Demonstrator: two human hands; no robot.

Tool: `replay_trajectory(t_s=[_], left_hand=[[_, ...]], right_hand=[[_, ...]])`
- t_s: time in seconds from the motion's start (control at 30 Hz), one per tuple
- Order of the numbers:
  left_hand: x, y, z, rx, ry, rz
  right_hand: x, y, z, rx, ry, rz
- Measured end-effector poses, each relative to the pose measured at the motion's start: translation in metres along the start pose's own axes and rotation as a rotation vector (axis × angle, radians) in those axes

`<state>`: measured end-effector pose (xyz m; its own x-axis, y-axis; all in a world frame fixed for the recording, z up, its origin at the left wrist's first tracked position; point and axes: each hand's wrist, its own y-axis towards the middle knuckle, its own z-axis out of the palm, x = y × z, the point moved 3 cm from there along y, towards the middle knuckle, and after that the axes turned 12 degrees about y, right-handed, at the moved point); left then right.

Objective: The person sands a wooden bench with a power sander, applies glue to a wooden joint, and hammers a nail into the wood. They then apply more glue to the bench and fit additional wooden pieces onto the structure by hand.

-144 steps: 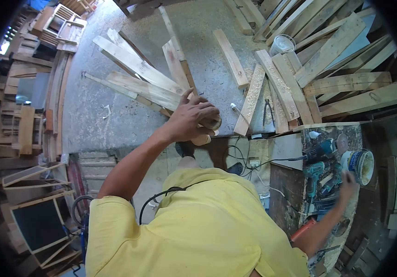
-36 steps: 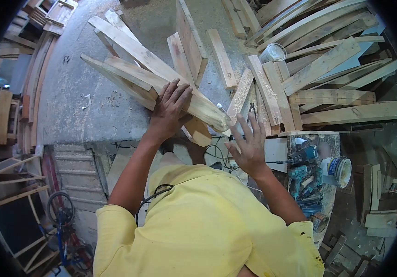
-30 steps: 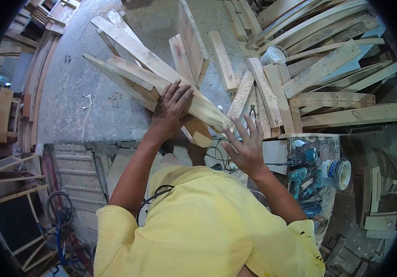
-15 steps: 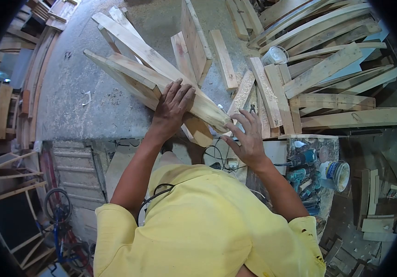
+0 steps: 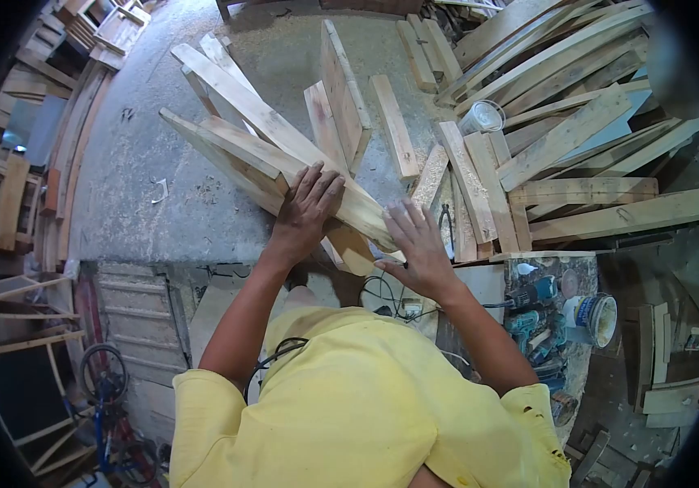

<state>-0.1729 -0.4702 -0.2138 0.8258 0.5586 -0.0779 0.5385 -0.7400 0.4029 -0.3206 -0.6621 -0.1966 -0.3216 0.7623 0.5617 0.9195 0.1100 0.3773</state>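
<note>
Head: left hand holds long board, right hand touches its end.

Dusty concrete floor, stacked lumber, parked bicycle

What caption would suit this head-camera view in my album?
Left hand and right hand on a long wooden board, beside scattered timber.

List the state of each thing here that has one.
Left hand: fingers over the long timber
Right hand: open, at the timber's near end
Long timber: slanted
Labelled tub: lidless
Pincer-like tool: legs spread
Blue power tool: lying down; power unclear
</note>
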Motion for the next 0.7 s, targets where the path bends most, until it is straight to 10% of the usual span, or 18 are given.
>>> replay_trajectory(t_s=[0.3,0.53,0.7], left_hand=[[-0.003,0.001,-0.005,0.098,-0.009,-0.013],[-0.086,0.025,-0.029,0.320,-0.003,0.178],[-0.159,0.047,0.031,0.305,0.079,0.424]], right_hand=[[0.001,-0.034,-0.014,0.222,-0.223,-0.030],[-0.068,-0.140,-0.041,-0.505,-0.111,0.517],[-0.084,-0.255,-0.077,-0.615,0.126,0.990]])
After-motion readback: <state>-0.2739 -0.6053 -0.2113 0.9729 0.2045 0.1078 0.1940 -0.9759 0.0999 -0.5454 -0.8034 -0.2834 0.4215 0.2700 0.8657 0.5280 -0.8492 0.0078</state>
